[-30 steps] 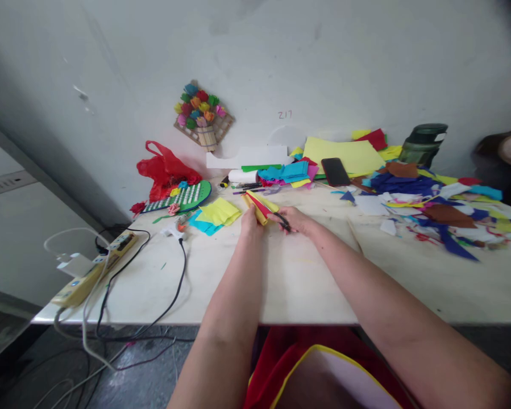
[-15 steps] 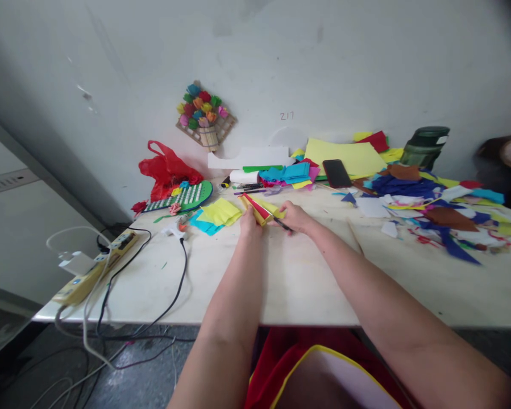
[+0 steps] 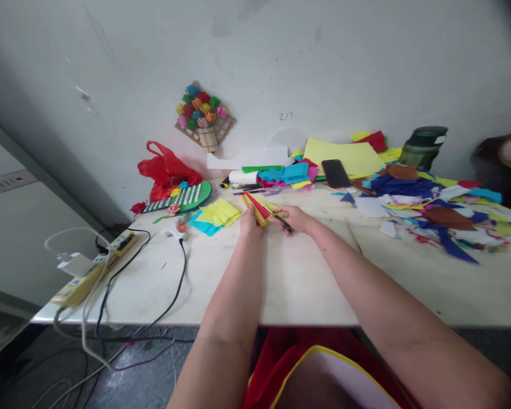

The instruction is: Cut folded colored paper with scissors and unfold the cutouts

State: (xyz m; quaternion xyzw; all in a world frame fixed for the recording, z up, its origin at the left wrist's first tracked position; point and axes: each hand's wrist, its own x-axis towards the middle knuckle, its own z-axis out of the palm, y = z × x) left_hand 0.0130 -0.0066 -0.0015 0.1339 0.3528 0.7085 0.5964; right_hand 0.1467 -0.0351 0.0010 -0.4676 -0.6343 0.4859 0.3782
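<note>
My left hand [image 3: 249, 221] is closed on a folded piece of red and yellow paper [image 3: 257, 208], pressing it near the table surface. My right hand [image 3: 296, 218] is closed around slim dark-handled scissors [image 3: 284, 223]. Their metal blades point up and left and meet the right edge of the paper; some of the handle is hidden by the fingers. Just left of my left hand, yellow paper sheets [image 3: 219, 212] overlap a blue sheet [image 3: 204, 225].
A glue gun [image 3: 174, 230] with a black cord lies at the left, near a power strip [image 3: 95, 270]. Behind are a red plastic bag [image 3: 163, 170] and a green woven piece [image 3: 195, 196]. Rightward are a phone [image 3: 336, 173], paper scraps [image 3: 449, 217], a thin stick [image 3: 354, 237] and a bottle [image 3: 423, 146].
The scissors in my right hand have tilted a little more steeply, and the right fingers have shifted slightly. My left hand and the paper have hardly moved.
</note>
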